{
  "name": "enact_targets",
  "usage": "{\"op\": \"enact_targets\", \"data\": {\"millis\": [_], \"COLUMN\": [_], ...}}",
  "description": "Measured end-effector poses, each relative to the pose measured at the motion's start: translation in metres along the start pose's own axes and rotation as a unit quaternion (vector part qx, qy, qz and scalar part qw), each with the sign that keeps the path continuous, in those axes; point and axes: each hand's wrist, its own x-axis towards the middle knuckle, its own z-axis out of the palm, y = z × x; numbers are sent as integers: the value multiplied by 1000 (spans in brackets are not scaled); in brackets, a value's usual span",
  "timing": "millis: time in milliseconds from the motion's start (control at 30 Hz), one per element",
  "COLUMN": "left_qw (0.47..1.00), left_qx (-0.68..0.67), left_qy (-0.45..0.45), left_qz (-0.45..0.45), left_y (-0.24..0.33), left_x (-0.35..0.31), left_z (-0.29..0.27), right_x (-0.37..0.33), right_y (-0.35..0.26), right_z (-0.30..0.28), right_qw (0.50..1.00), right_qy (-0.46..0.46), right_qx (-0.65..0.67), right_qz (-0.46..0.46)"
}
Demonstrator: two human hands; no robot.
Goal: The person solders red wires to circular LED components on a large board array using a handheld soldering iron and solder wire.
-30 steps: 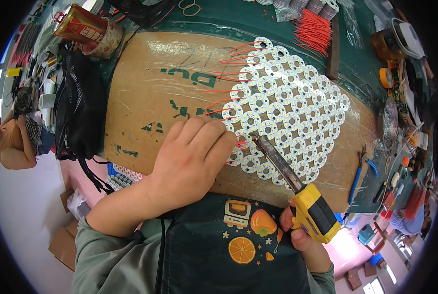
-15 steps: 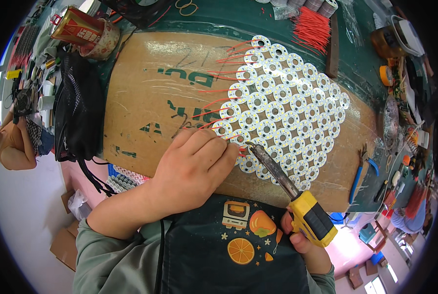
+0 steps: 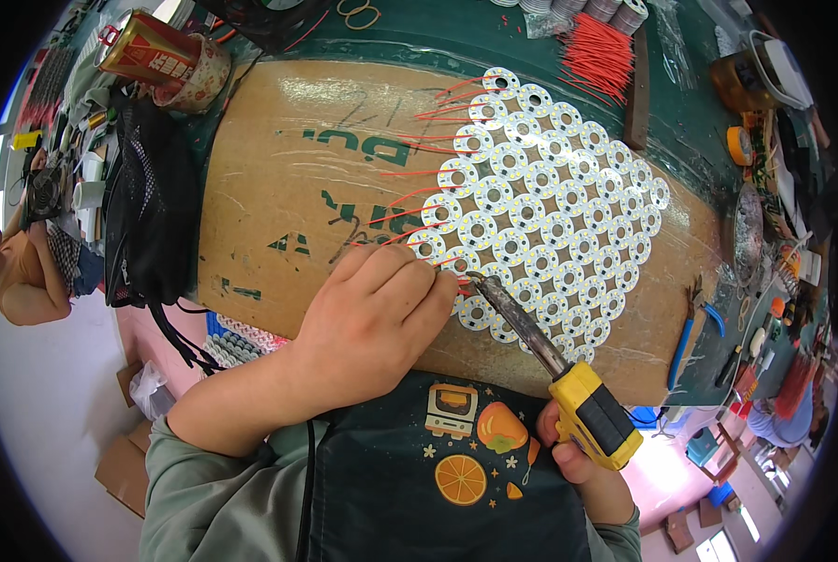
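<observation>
Small round white LED boards (image 3: 524,200), each with a hole in its middle, lie edge to edge in a slanted block on a brown cardboard sheet (image 3: 278,178). Thin red wires (image 3: 400,173) stick out leftward from the boards along the left edge. My left hand (image 3: 367,323) is closed in a pinch at the lower left corner of the block, with red wire ends by its fingertips. In my right hand (image 3: 569,450) is a soldering iron (image 3: 597,412) with a yellow and black handle. Its dark tip points at a board right beside my left fingertips.
A bundle of red wires (image 3: 599,58) lies at the back beside a dark bar (image 3: 637,89). Blue-handled pliers (image 3: 683,347) rest at the right. A can (image 3: 147,49) in a cup and a black bag (image 3: 152,206) stand at the left. Another person (image 3: 30,272) sits far left.
The soldering iron has shifted slightly left, its tip now nearer my left fingertips. My left hand stays almost in place.
</observation>
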Motion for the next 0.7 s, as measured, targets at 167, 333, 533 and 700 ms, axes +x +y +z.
{"op": "enact_targets", "data": {"millis": [167,333,533,700], "left_qw": [1000,1000,1000,996], "left_qx": [12,18,-6,-72], "left_qy": [-14,-17,1,46], "left_qz": [-1,-1,-21,-38], "left_y": [0,1,0,-5], "left_x": [0,2,3,14], "left_z": [-1,-1,1,-7], "right_x": [-2,4,10,27], "right_y": [2,-5,-9,-22], "right_z": [3,6,3,9], "right_qw": [999,984,972,971], "right_qy": [26,44,-30,-2], "right_qx": [-8,171,230,239], "right_qz": [-30,-18,-35,-31]}}
